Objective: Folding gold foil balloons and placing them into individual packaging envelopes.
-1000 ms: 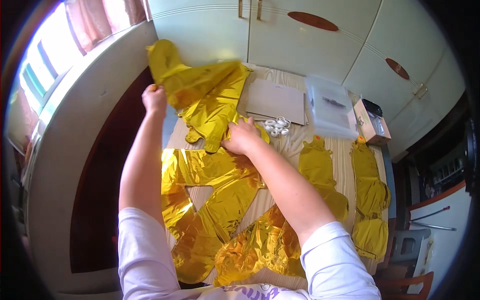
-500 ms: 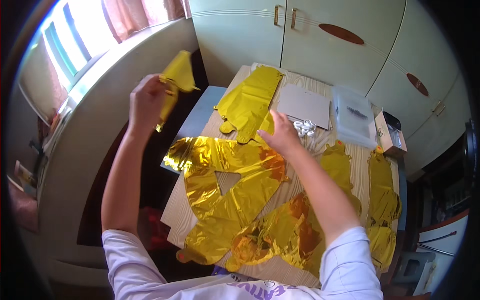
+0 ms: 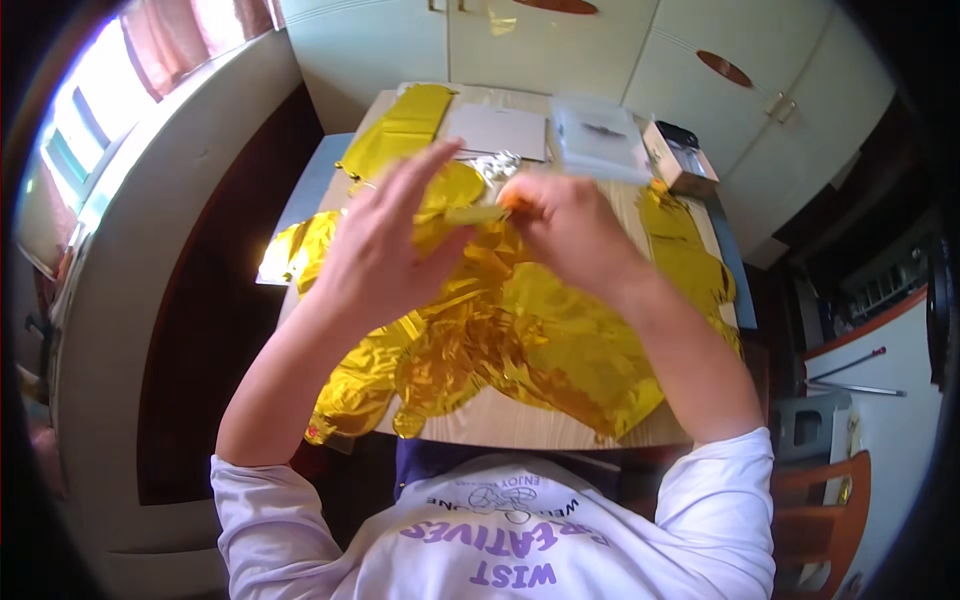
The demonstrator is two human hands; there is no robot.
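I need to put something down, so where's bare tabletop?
Bare wood on the table shows between its near edge and the middle gold foil, and between your right hand and the rightmost gold foil. Crowded: the foil-covered centre.

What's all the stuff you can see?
Gold foil pieces: several, gold, across table
Table: one, pale wood, centre
Card: one, grey, table's far side
White cluster: one, blurry white, near card
Plastic case: one, clear, right of card
Small box: one, pinkish-tan, table's far right
Cabinet doors: several, cream, far wall
Window: one, bright, upper left
Curtain: at least one, pink, upper left
Stool: one, grey, right
Chair: one, orange-brown, lower right
Shirt: one, white and purple, bottom
Left hand: one, bare, open over foil
Right hand: one, bare, pinching foil
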